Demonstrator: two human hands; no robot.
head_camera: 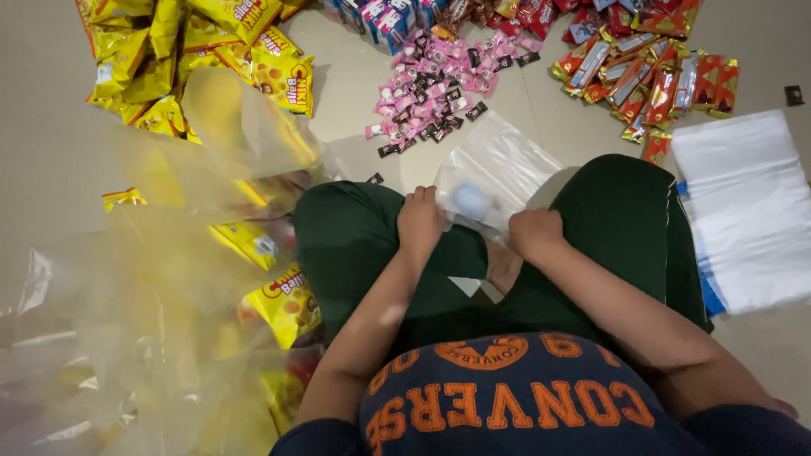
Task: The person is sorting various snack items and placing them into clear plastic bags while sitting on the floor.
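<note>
I sit cross-legged on a tiled floor in dark green trousers. My left hand (pixel 420 221) and my right hand (pixel 534 232) both grip the near edge of a small clear plastic bag (pixel 494 173) that lies over my knees. Something small, round and pale blue (pixel 470 199) shows through the bag between my hands. A heap of small pink and black wrapped sweets (pixel 435 89) lies on the floor just beyond the bag.
Yellow snack packets (pixel 194 51) are piled at the far left, more of them inside a big clear bag (pixel 169 279) at my left. Red and orange wrapped bars (pixel 655 76) lie far right. A stack of white plastic bags (pixel 748 207) sits at my right.
</note>
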